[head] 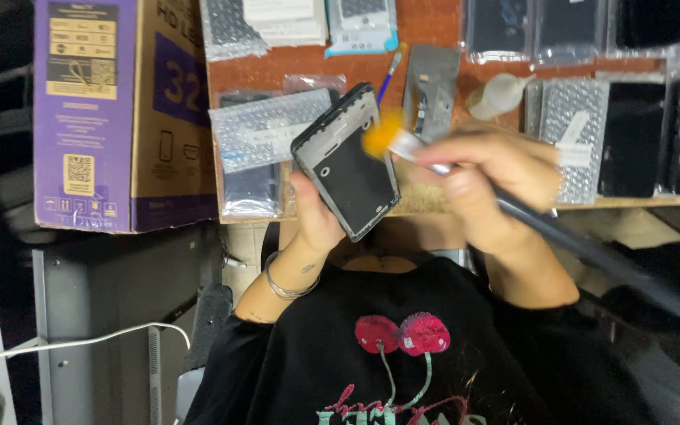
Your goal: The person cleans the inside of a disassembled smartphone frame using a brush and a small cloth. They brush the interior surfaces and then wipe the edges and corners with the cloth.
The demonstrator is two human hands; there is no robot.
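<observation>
So a phone frame [346,164] with a dark, gutted-looking inside was held up over the near edge of the wooden bench [434,31], tilted, with its top end pointing far and to the right. It was gripped from below by the left hand [314,214], fingers wrapped tight around its lower end, a couple of thin bangles [285,285] seen on that wrist. A brush [403,144] with an orange tip was clamped in the right hand [488,175], fingers closed on the handle, and the bristles were pressed against the frame's far right edge, blurred.

On the bench, bubble-wrapped parts [265,126] were laid just left of the frame, more wrapped dark screens [631,134] were spread on the right, and a small white squeeze bottle [499,96] was lying on its side beyond the right hand. A big purple and brown cardboard box [123,110] was stood left of the bench. A black shirt with a cherry print [401,334] was visible nearest the camera.
</observation>
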